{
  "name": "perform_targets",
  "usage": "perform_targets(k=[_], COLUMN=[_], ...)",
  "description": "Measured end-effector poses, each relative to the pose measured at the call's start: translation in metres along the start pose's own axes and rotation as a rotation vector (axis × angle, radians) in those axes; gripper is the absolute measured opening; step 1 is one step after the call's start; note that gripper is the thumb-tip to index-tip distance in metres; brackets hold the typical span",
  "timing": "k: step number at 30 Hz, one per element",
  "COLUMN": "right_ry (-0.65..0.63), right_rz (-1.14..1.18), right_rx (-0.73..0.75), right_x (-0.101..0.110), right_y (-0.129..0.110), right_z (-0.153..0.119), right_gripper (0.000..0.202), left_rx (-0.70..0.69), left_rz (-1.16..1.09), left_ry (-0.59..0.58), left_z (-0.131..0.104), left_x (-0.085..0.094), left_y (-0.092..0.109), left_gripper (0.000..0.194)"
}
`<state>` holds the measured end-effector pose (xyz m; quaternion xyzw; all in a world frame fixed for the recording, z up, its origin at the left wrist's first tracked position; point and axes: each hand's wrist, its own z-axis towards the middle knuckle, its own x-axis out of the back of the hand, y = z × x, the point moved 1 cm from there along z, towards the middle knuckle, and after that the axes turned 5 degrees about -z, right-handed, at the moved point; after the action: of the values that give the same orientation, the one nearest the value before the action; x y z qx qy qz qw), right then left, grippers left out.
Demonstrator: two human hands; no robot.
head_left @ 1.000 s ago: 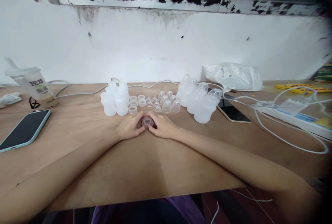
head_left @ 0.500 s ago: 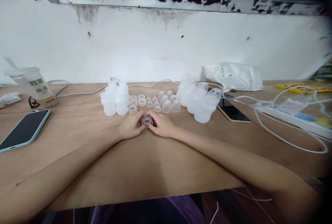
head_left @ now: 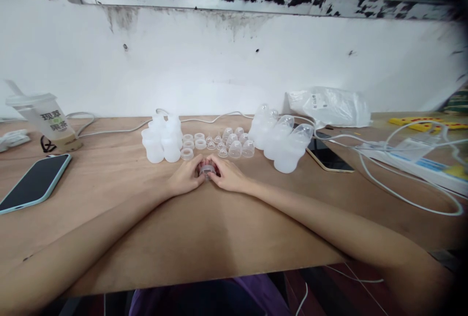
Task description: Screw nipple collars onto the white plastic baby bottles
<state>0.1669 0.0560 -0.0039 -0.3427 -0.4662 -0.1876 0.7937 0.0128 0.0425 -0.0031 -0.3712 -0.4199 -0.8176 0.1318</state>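
Note:
Both my left hand and my right hand are closed around a clear bottle collar ring, low over the table's middle. Thumbs and fingertips press it from either side; whether a nipple sits inside is too small to tell. Just beyond stand several loose collar rings, several small clear nipples and several clear dome caps. Left of these is a group of white baby bottle bodies. On the right, more white bottles stand with clear domed tops.
A drink cup and a phone are at the left. Farther right lie a second phone, a plastic bag, a power strip and looping white cables. The wooden table ends in front of me.
The collar ring has tilted slightly between my fingers. Both hands stay in nearly the same place, and the things on the table have not moved.

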Motion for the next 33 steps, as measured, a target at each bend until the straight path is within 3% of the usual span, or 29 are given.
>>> perform_targets(k=[7, 21, 33], right_ry=[-0.02, 0.006, -0.009], right_rz=[0.006, 0.019, -0.014], right_rx=[0.058, -0.06, -0.005], right_x=[0.0026, -0.0014, 0.0013], right_y=[0.0002, -0.0025, -0.0027], right_z=[-0.0025, -0.0002, -0.0019], right_gripper=[0.018, 0.02, 0.02], left_rx=[0.007, -0.012, 0.01], left_rz=[0.017, 0.011, 0.016], left_ry=[-0.006, 0.002, 0.008], left_z=[-0.0008, 0.0011, -0.0014], left_x=[0.0014, -0.0003, 0.0019], left_y=[0.0021, -0.0008, -0.0023], left_gripper=[0.01, 0.009, 0.013])
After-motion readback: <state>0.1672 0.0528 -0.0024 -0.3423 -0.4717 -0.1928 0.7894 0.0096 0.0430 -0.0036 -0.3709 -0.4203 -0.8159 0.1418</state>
